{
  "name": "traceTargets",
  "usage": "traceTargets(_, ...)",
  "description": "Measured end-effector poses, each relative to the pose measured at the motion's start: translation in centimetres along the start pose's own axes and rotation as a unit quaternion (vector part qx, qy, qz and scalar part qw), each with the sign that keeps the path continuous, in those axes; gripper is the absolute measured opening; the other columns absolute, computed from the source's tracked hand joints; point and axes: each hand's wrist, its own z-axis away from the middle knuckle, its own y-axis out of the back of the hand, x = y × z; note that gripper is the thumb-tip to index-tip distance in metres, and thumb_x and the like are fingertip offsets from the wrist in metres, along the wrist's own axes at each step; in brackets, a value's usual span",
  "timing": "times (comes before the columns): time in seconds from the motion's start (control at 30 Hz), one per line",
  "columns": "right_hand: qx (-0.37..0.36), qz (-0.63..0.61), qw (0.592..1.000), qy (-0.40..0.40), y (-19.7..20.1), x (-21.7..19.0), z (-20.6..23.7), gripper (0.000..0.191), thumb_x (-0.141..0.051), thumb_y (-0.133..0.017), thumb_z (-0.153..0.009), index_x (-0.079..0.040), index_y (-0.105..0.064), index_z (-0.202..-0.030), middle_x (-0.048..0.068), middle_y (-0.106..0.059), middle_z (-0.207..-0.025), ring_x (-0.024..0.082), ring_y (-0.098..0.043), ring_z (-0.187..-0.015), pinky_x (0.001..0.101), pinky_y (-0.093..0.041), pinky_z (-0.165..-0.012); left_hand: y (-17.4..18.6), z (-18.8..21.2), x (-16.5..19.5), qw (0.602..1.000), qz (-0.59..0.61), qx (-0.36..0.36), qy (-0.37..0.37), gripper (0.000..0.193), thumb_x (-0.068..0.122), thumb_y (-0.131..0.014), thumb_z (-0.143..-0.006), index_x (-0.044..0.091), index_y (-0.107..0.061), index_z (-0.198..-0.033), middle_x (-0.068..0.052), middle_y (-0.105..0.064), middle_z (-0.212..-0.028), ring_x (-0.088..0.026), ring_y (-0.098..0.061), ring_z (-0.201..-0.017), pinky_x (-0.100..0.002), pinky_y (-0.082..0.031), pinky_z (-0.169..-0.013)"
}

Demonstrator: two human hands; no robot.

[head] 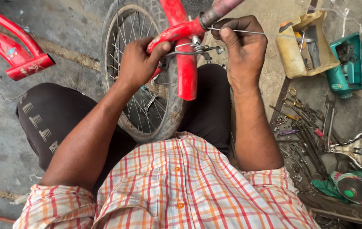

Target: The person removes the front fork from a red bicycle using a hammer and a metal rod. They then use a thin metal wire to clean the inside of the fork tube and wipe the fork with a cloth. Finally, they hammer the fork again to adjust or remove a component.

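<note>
A red bicycle frame (186, 72) with its fork stands between my knees, over a spoked wheel with a worn tyre (170, 114). My left hand (140, 63) grips the red frame tube just beside the metal brake caliper (193, 50). My right hand (242, 44) is closed on a thin steel brake cable (274, 34), which stretches from the fingers out to the right. Both hands sit close together above the wheel.
Another red bicycle frame (15, 55) lies at the left on the concrete floor. To the right are a cut yellow canister (301, 51), a teal container (348, 68), several spanners, pliers and scissors (308, 135), and a bicycle saddle (359, 148).
</note>
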Motion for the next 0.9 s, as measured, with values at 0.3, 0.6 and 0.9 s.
traceTargets(0.3, -0.004, 0.040, 0.999, 0.007, 0.3, 0.9, -0.3, 0.017, -0.006, -0.078, -0.105, 0.001, -0.064, -0.110, 0.011, -0.073, -0.104, 0.017, -0.070, -0.093, 0.0295, -0.059, -0.090, -0.8, -0.4, -1.0, 0.998, -0.009, 0.009, -0.056, 0.079, 0.077, -0.057, -0.094, 0.000, -0.072, -0.084, -0.011, -0.065, -0.061, -0.024, -0.068, -0.059, -0.043, -0.052, -0.058)
traceTargets(0.6, 0.031, 0.287, 0.947, 0.140, -1.8, -0.6, 1.3, 0.008, 0.001, -0.076, -0.105, 0.001, -0.069, -0.109, 0.006, -0.071, -0.103, 0.012, -0.067, -0.094, 0.0253, -0.057, -0.086, -0.9, 0.1, -0.3, 0.999, 0.022, -0.045, 0.014, 0.073, 0.076, -0.055, -0.089, 0.005, -0.071, -0.085, -0.006, -0.066, -0.058, -0.019, -0.075, -0.058, -0.037, -0.059, -0.057)
traceTargets(0.9, 0.017, 0.466, 0.869, 0.164, -2.2, -2.3, 1.1, 0.009, 0.000, -0.080, -0.099, 0.000, -0.071, -0.100, 0.012, -0.073, -0.095, 0.024, -0.069, -0.084, 0.0326, -0.054, -0.078, -1.6, 0.6, 0.1, 0.998, 0.043, 0.022, -0.031, 0.075, 0.071, -0.067, -0.085, 0.001, -0.074, -0.111, -0.016, -0.074, -0.081, -0.030, -0.076, -0.077, -0.045, -0.056, -0.070)
